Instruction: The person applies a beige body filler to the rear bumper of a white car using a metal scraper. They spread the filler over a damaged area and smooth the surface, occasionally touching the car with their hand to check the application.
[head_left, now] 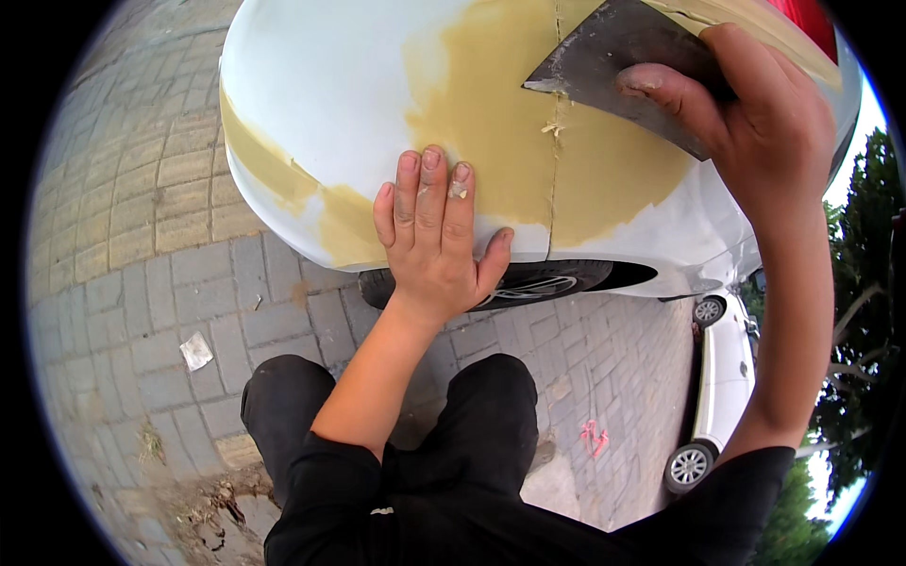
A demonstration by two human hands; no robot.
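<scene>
My right hand (760,118) grips a dark, flat putty spreader (628,66), thumb on its near face. Its lower left corner lies at a narrow panel seam (554,179) on a white car body (321,85). Tan filler (481,104) covers a broad patch on both sides of that seam, and small crumbs of it cling there. My left hand (429,226) rests flat on the bodywork by the patch's lower left edge, fingers stretched out, with specks on the fingertips. Another tan strip (344,222) runs along the lower left edge of the car.
Below the bodywork shows a tyre (557,281). Grey and yellowish paving (189,302) surrounds my dark-trousered knees. A crumpled white scrap (196,352) and pink strips (595,439) lie on the ground. Another white car (725,377) stands at right, near trees (868,311).
</scene>
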